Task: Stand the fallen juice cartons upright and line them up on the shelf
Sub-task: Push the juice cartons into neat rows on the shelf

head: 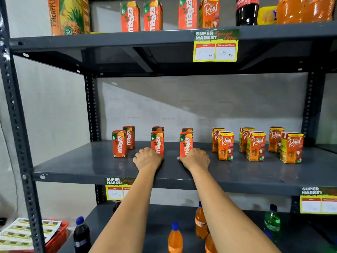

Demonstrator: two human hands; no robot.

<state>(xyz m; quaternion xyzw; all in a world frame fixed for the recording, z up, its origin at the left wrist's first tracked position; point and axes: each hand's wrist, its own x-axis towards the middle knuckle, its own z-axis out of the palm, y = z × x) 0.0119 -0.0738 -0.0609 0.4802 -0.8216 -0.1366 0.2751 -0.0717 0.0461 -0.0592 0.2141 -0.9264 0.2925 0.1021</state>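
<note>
On the middle grey shelf (91, 165) stand small juice cartons in pairs, all upright. On the left are red Maaza cartons: one pair (119, 143) at the far left, a second front carton (157, 142) and a third front carton (186, 143), each with another behind. On the right are orange Real cartons (225, 146), (255, 146), (291, 147), also in pairs. My left hand (148, 158) grips the base of the second Maaza carton. My right hand (196, 158) grips the base of the third Maaza carton. Both hands rest on the shelf.
The upper shelf (109, 40) holds more Maaza and Real cartons, a pineapple carton (68, 15) and soda bottles (247, 10). Price tags (216, 45) hang on shelf edges. The lower shelf has orange, dark and green bottles (175, 238). A red basket (58, 236) with leaflets sits lower left.
</note>
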